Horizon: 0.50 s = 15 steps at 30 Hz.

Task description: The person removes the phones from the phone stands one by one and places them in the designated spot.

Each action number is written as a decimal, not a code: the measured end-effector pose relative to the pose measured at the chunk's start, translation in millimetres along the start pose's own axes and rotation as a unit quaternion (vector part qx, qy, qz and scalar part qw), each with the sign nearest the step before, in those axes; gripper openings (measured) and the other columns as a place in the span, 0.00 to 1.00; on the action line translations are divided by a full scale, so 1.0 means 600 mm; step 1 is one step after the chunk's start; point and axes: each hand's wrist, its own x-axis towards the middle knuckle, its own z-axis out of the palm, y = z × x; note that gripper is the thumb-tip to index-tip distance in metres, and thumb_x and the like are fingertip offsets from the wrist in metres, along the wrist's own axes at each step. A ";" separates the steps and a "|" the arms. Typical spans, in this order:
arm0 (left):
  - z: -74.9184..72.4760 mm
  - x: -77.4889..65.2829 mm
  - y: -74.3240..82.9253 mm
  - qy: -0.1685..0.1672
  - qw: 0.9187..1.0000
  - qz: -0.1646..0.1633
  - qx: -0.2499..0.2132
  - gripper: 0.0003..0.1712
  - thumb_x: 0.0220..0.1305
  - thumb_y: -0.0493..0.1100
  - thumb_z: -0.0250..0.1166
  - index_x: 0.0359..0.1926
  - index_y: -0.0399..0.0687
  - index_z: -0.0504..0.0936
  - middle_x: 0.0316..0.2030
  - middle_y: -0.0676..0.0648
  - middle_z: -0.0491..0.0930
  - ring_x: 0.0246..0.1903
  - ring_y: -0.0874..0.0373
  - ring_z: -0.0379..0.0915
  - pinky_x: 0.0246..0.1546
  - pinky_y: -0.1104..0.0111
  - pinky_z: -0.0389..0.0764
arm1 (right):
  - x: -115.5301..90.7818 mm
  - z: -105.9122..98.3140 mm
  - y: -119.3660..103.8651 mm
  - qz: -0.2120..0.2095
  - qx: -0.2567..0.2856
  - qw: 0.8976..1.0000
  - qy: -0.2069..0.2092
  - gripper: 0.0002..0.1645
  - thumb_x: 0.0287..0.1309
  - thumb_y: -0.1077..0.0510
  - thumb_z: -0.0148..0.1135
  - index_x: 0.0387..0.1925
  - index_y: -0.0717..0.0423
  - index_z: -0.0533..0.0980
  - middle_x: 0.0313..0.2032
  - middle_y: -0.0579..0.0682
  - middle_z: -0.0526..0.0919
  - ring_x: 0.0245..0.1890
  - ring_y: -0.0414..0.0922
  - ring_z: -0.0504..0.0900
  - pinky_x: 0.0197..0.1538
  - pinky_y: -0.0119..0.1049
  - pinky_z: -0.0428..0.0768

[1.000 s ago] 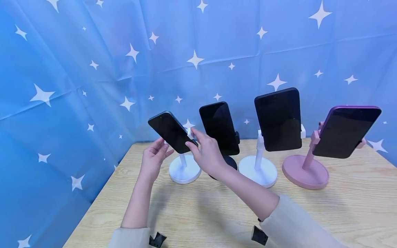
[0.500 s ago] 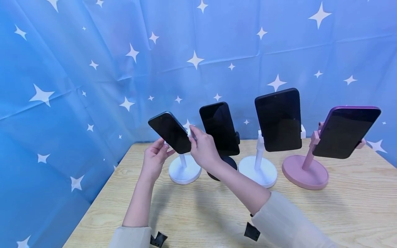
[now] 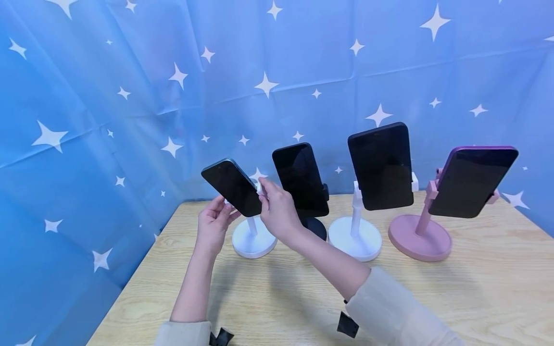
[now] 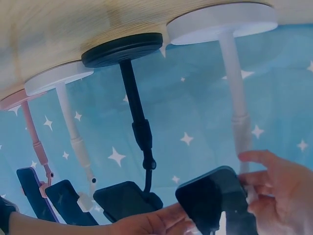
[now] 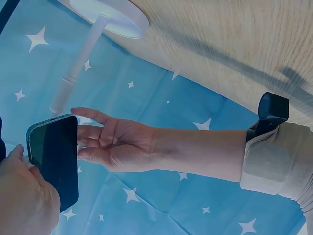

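Black, flat glass phone with blue-green rim [image 3: 232,188]: tilted at top of white plastic stand with round base [image 3: 254,242], left end of row on pale wood tabletop [image 3: 502,278]. Left hand [image 3: 212,223]: fingers bent, pinching stand at phone's left edge. Right hand [image 3: 280,214]: thumb and finger pinching stand's top at right edge. Phone looks stiff, fairly light, likely slippery; glass could crack if dropped. Best hold: both long edges, thumbs off screen.
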 end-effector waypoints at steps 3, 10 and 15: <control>0.003 -0.002 0.001 0.001 1.000 -0.001 -0.014 0.21 0.66 0.29 0.47 0.60 0.36 0.69 0.43 0.57 0.81 0.41 0.61 0.79 0.43 0.65 0.78 | -0.001 -0.001 -0.001 -0.009 -0.003 1.000 0.012 0.22 0.54 0.75 0.54 0.53 0.71 0.69 0.43 0.61 0.78 0.44 0.51 0.80 0.46 0.36 0.78; 0.001 -0.012 0.005 -0.005 1.000 0.000 -0.029 0.22 0.66 0.29 0.47 0.59 0.42 0.71 0.46 0.56 0.81 0.42 0.59 0.79 0.42 0.64 0.79 | -0.010 -0.001 -0.002 -0.044 -0.019 0.999 0.024 0.20 0.51 0.76 0.56 0.48 0.70 0.70 0.37 0.60 0.78 0.39 0.50 0.80 0.43 0.35 0.79; -0.004 -0.023 0.003 -0.023 0.998 0.022 -0.057 0.24 0.65 0.27 0.47 0.54 0.53 0.77 0.45 0.54 0.81 0.41 0.59 0.80 0.40 0.63 0.79 | -0.022 0.000 -0.003 -0.072 -0.021 0.997 0.029 0.20 0.49 0.77 0.57 0.47 0.71 0.70 0.38 0.61 0.77 0.38 0.50 0.80 0.43 0.36 0.80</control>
